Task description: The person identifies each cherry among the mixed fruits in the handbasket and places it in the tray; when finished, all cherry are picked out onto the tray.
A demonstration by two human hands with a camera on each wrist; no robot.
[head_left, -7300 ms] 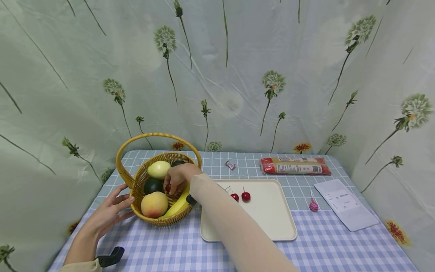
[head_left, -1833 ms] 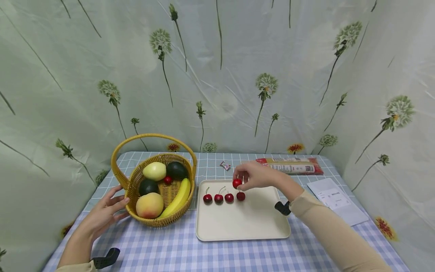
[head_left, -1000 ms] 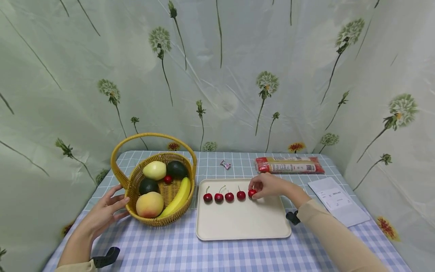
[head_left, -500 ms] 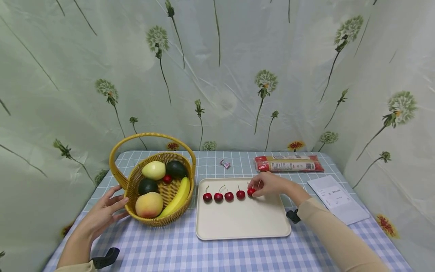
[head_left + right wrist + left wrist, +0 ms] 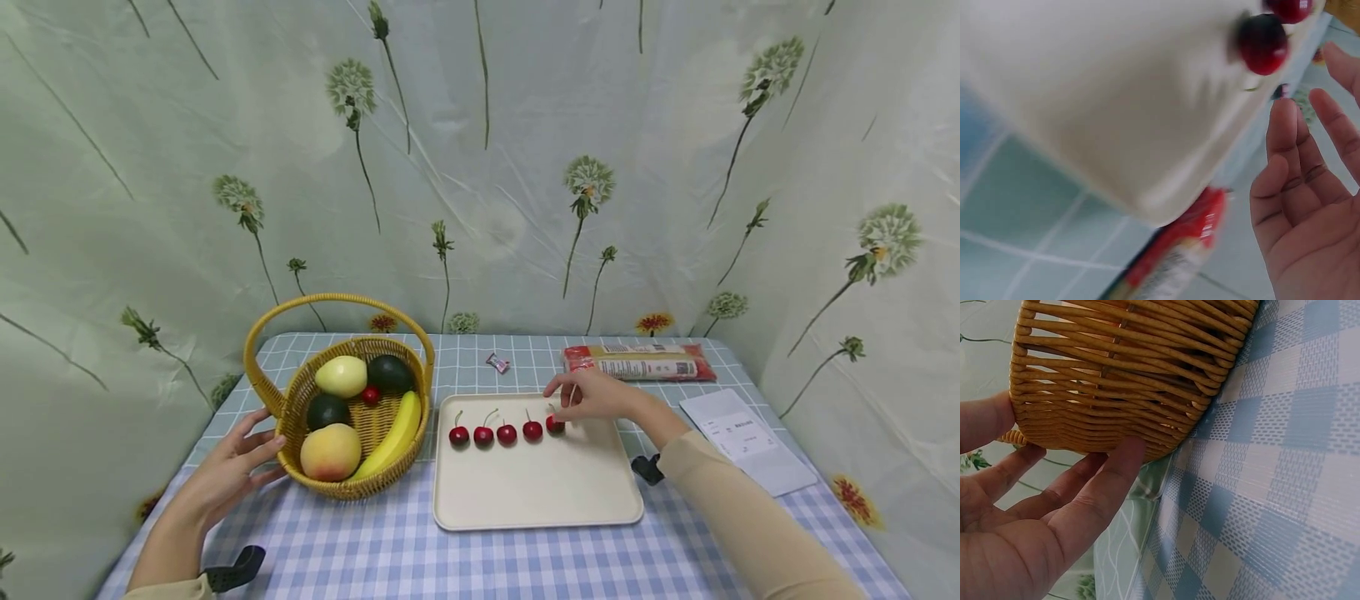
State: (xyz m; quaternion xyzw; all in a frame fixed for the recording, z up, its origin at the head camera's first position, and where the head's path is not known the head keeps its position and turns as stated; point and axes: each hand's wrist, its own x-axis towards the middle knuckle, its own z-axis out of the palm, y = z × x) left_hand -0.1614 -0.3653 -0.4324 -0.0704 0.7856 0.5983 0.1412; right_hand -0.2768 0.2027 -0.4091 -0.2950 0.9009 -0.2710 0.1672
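In the head view, my right hand hovers just above a red cherry at the right end of a row of several cherries on the cream tray. The right wrist view shows that hand with fingers spread, apart from the cherry. My left hand touches the left side of a yellow wicker basket; its fingertips rest against the woven wall. Inside lie a small red cherry, a peach, a banana, a pale yellow-green fruit and two dark green fruits.
Behind the tray lie a small wrapped candy and a red-and-tan plastic packet. A grey-white labelled pouch is at the right. The basket's tall handle arches above it. A checked cloth covers the table front.
My right hand went from inside the basket to the tray, set a cherry down at the row's right end, then let go and lifted slightly. My left hand stayed at the basket.
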